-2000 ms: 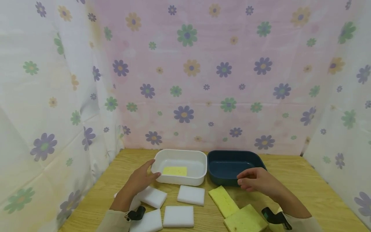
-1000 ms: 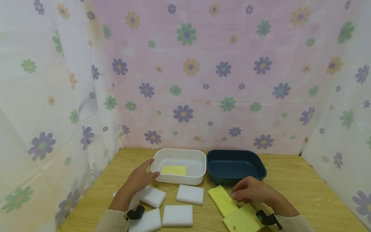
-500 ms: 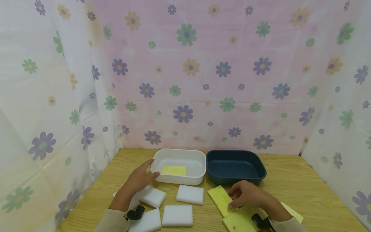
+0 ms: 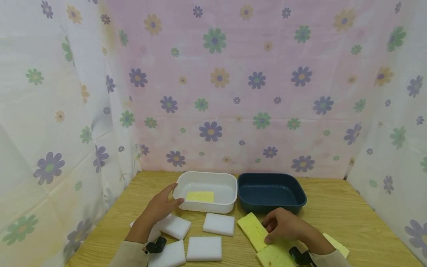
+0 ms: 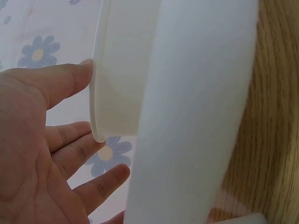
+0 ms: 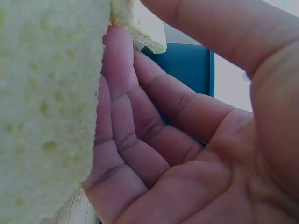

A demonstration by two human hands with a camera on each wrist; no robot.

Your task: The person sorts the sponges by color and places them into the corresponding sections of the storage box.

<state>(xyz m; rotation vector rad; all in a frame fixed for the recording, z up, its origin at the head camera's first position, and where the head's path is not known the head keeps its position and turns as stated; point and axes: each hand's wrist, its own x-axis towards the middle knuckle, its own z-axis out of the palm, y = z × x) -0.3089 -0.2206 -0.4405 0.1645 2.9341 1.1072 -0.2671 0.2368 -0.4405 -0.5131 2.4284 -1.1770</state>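
Note:
My left hand (image 4: 161,204), fingers mostly straight, touches the left rim of a white plastic bin (image 4: 207,207). One flat yellow sponge (image 4: 200,196) lies inside that bin. In front of a dark blue bin (image 4: 267,208), my right hand (image 4: 287,224) pinches the right edge of a long yellow sponge (image 4: 250,228) with curled fingers and thumb. The sponge's end (image 6: 152,39) shows past the fingers in the right wrist view. Under the right wrist lies a wider yellow sponge (image 4: 273,256), partly hidden. The blue bin holds nothing visible.
Several white foam blocks (image 4: 204,249) lie on the wooden table (image 4: 350,211) before the white bin; one white block (image 5: 191,107) looms large in the left wrist view. Another yellow sponge (image 4: 338,244) sits beyond the right forearm. Flowered curtains (image 4: 240,85) enclose the table.
My right hand has come down from the blue bin's front rim to the long yellow sponge and taken hold of it. That sponge has shifted slightly left. My left hand stays put.

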